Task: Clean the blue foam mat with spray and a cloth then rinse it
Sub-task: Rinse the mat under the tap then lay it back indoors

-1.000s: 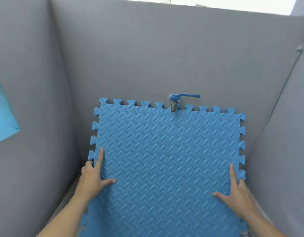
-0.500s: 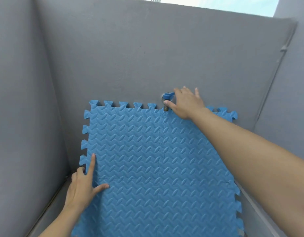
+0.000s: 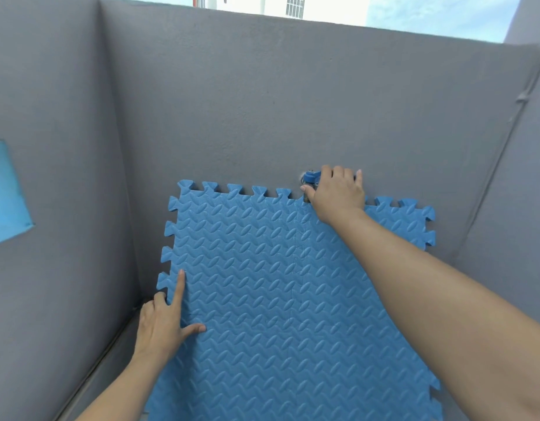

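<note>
Blue foam mat leans upright against the grey back wall, patterned face toward you, its toothed top edge running left to right just under the tap. Your left hand presses flat near its left edge, fingers spread. Your right hand reaches up, fingers curled round the tap's blue handle.

We lean the mat against the back wall, in a corner.
Our left hand rests on its left edge; our right hand sits on the tap above its top edge, apparently gripping it.
</note>
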`<state>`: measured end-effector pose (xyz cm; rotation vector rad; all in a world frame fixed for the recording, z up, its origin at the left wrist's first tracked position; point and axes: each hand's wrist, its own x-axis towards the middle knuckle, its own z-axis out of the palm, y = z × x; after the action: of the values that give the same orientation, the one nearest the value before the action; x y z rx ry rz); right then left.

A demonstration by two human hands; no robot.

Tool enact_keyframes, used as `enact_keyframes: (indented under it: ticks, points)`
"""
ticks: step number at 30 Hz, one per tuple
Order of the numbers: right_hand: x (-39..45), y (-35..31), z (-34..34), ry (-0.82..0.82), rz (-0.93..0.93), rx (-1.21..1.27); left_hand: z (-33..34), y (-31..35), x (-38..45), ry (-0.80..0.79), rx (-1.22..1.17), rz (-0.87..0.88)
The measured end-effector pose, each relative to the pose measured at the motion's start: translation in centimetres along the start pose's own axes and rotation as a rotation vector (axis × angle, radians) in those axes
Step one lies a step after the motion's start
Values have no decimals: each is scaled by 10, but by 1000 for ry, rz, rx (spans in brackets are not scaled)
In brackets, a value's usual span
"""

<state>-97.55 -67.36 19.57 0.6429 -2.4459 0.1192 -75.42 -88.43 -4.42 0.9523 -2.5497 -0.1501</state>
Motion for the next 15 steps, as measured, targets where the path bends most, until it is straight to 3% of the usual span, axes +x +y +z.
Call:
enact_keyframes:
  ticks: [15]
  points:
    - [-4, -8, -1, 17, 34, -59, 4, -6, 2, 89, 53, 78]
